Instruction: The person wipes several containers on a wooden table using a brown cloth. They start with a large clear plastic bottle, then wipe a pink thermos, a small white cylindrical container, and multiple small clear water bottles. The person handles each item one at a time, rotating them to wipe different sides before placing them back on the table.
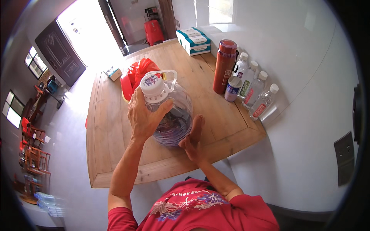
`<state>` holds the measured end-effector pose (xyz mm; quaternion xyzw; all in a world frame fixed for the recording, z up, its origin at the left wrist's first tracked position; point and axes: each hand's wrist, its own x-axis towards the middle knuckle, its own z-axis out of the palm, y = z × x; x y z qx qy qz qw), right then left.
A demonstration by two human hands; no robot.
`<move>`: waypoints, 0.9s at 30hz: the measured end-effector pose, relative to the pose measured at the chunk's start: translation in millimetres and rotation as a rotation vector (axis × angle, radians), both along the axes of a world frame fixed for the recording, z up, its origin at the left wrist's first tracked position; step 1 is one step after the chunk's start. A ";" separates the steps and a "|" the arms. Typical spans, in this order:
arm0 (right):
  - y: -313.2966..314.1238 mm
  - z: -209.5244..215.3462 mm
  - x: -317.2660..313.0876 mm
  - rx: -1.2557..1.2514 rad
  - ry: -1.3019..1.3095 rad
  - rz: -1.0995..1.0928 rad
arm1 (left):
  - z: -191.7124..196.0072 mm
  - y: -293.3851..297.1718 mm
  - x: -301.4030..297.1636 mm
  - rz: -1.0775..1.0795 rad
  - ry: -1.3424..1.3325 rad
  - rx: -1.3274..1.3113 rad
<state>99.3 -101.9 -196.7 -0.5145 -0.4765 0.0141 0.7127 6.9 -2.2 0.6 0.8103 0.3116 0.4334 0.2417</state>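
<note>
A large clear plastic water jug (175, 125) stands at the near part of the wooden table, with a white screw cap (152, 85) and a white loop handle (174, 79) on top. Around its neck and shoulder, just below the cap, my left hand (144, 115) is closed, thumb on the near side. Low on the jug's right side rests my right hand (194, 138), its fingers along the wall and thumb near the base. Dark and purplish tones show through the jug's lower half; I cannot tell what they are.
Behind the jug lies a red plastic bag (140, 71) beside a small tissue pack (113, 73). Boxed tissues (194, 40) sit at the far edge. Along the wall stand a red-brown thermos (223, 69), a purple-white cup (232, 90) and several clear bottles (256, 92). The wooden tabletop (111, 142) ends near my body.
</note>
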 end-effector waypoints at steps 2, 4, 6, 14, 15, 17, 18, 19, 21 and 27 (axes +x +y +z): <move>0.0 24.7 -1.1 0.035 -0.040 -0.051 | -1.3 -0.6 -1.6 0.029 0.024 0.020; 0.3 46.1 -2.3 0.068 -0.121 -0.087 | -0.1 1.4 0.1 0.036 0.032 0.032; 4.9 72.3 3.9 0.074 -0.300 -0.127 | 0.6 2.6 -0.7 0.035 0.043 0.029; 15.2 124.7 -9.6 0.033 -0.896 -0.438 | 11.4 15.2 -23.1 -0.240 0.024 -0.160; 18.2 116.5 -15.0 0.063 -0.980 -0.489 | 8.9 17.2 -24.9 -0.281 0.004 -0.193; 15.6 96.8 -16.5 0.042 -1.136 -0.503 | 11.1 16.1 -24.5 -0.299 0.029 -0.176; 13.3 86.9 -16.2 0.033 -1.212 -0.512 | 12.0 15.7 -21.0 -0.315 0.038 -0.163; 14.9 79.5 -17.1 0.026 -1.263 -0.447 | 11.8 15.9 -20.4 -0.305 0.041 -0.186; 17.6 59.0 -14.2 0.048 -1.410 -0.349 | 14.4 16.3 -22.7 -0.313 0.031 -0.215; 6.6 35.4 7.9 0.076 -1.667 -0.016 | 1.5 23.5 -25.5 -0.419 -0.074 -0.245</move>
